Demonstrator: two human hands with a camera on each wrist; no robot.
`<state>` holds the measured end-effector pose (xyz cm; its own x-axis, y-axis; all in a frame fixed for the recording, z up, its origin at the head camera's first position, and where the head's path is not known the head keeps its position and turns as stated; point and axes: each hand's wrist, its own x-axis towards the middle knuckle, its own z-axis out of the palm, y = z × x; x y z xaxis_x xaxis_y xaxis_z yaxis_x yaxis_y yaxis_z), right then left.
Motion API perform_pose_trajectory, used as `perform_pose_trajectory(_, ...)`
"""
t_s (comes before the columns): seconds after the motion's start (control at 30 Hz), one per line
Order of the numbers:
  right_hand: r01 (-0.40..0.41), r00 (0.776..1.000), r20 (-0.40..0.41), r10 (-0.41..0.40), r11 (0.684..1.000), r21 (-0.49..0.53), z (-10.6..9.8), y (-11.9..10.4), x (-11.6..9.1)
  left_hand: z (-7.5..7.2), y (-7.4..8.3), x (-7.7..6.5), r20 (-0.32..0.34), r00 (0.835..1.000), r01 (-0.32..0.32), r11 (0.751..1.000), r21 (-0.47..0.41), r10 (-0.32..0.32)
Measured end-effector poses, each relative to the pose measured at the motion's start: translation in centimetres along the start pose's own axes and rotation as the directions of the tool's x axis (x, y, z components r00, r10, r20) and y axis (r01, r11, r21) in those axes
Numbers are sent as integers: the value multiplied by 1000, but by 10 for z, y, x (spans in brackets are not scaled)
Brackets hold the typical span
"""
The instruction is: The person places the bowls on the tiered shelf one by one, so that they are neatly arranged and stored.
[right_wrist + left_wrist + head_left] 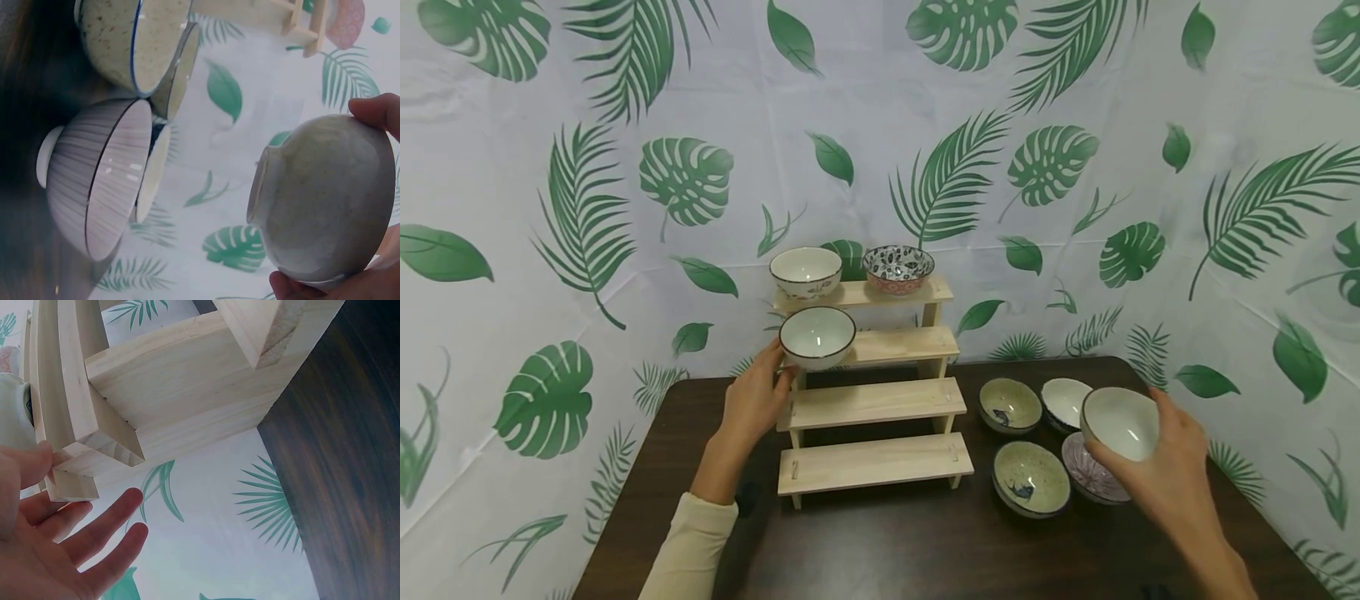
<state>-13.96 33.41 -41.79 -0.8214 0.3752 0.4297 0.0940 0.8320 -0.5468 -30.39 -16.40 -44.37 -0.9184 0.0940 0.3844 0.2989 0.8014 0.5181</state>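
In the head view my left hand (758,390) reaches to the left end of a wooden tiered stand's third step (902,343). Its thumb and forefinger are at the side of a white, dark-rimmed bowl (817,335); in the left wrist view the other fingers (109,562) spread straight, and part of a white bowl (14,419) shows behind the thumb. My right hand (1176,462) grips another white bowl (1120,423) in the air above the table's right side. The right wrist view shows this bowl's pale outside (325,194) between thumb and fingers.
On the top step stand a flower-trimmed white bowl (806,275) and a red-and-black patterned bowl (898,268). At the right, on the dark table (865,550), are two speckled green bowls (1032,475), a purple ribbed bowl (1093,475) and a white bowl (1064,402). A leaf-printed cloth (850,100) hangs behind.
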Motion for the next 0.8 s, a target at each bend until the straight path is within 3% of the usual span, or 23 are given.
perform_pose_trajectory(0.8,44,998,38,-46,998,51,5,-45,4,0,0,1,0,1000,-1,1000,5,1)
